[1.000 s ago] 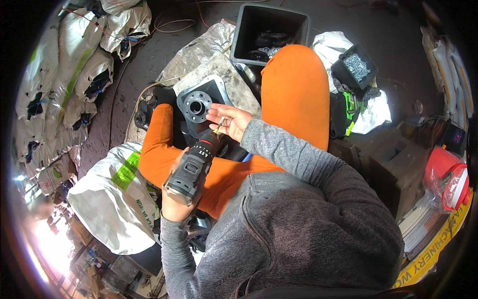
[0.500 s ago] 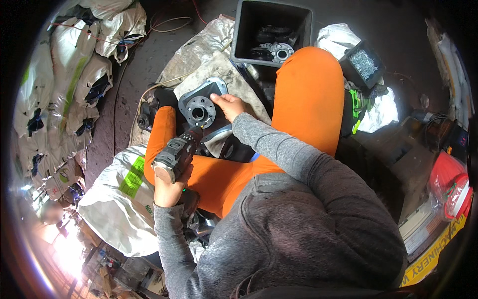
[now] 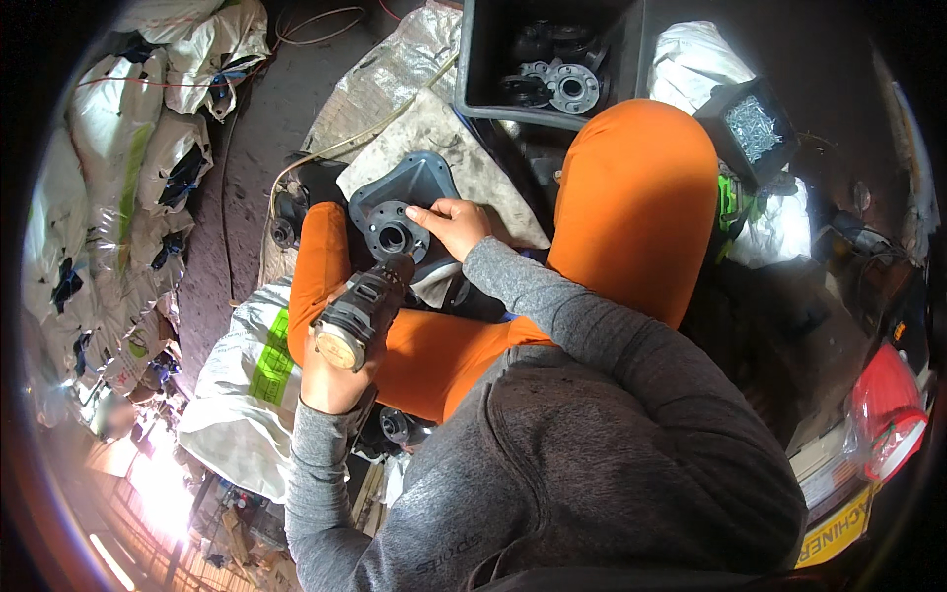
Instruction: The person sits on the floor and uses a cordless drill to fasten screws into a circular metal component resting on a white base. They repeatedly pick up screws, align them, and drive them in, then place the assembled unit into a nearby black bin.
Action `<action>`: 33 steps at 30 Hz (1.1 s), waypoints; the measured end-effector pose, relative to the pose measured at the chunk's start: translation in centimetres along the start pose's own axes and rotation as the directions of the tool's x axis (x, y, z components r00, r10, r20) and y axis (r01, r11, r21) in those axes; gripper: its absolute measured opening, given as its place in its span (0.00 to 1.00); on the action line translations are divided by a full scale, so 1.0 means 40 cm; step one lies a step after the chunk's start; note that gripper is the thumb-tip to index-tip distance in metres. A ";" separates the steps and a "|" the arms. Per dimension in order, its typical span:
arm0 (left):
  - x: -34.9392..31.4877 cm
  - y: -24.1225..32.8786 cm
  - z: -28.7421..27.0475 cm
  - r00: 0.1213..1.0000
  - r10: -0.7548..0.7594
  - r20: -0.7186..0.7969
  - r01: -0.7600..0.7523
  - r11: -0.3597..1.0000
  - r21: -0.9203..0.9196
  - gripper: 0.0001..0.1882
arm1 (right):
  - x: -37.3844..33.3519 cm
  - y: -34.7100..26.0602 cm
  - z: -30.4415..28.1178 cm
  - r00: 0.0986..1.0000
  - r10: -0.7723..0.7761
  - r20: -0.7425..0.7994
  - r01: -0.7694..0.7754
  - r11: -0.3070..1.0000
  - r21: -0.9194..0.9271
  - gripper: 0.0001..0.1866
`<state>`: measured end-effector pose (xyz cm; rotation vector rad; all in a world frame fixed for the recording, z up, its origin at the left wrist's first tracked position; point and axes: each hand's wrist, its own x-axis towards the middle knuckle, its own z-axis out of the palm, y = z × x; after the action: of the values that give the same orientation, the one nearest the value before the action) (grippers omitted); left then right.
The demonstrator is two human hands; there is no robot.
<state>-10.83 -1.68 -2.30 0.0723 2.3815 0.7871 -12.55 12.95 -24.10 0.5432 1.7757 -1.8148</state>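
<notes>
Drill (image 3: 361,308) close to a flange (image 3: 376,237) at the cloth's near-left edge.
The left hand (image 3: 335,385) is wrapped round the drill, probably weighty; the flange, on its housing (image 3: 414,176), looks stiff and heavy, perhaps slick, best held by the rim, where the right hand (image 3: 460,229) rests its fingertips; whether they pinch anything, I cannot tell.

smooth, matt metal flange (image 3: 381,223)
</notes>
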 end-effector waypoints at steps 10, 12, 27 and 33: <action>0.032 -0.016 0.002 1.000 -0.029 -0.006 0.029 1.000 -0.011 0.28 | 0.006 0.017 0.010 0.995 -0.094 0.021 0.096 0.989 -0.113 0.27; 0.034 -0.035 0.003 0.999 0.002 0.033 -0.002 1.000 -0.012 0.28 | 0.006 0.019 0.008 0.994 -0.104 0.024 0.106 0.985 -0.135 0.27; -0.162 0.040 0.055 0.931 0.091 -0.353 -0.153 0.976 -0.152 0.16 | -0.022 -0.024 -0.069 0.944 0.291 0.154 -0.327 0.780 0.533 0.19; -0.248 0.000 0.177 0.929 0.118 -0.351 -0.207 0.951 -0.227 0.20 | -0.139 -0.055 -0.118 0.868 -0.077 0.491 -0.407 0.455 0.792 0.26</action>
<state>1.23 -0.34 -1.34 0.0312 2.5850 1.2774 -10.02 18.16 -19.15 0.5466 0.2888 -2.3662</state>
